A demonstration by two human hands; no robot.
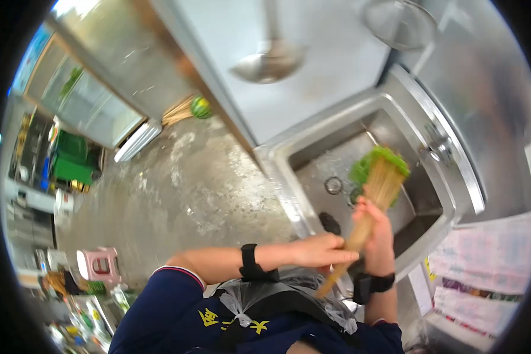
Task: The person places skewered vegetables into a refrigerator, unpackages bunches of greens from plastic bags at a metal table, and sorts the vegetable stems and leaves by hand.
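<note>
Both hands are around a bamboo brush [386, 182] with a wooden handle and a fan of thin strips, tilted over the metal sink [298, 138]. My right hand [374, 221] grips it just below the strips. Lower on the handle, my left hand [323, 250] is closed around it. Frilly green material [367, 167] shows around the strips' far end; I cannot tell whether it is attached. A drain [333, 186] and a dark lump [330, 223] are in the basin, the lump left of my right hand.
A faucet [439, 147] stands on the sink's right side. A ladle [269, 61] and a round strainer [399, 25] are above the sink. On the wet floor left are a bundle of sticks [177, 111] and a pink stool [98, 264]. Pinkish sheets [484, 253] lie at right.
</note>
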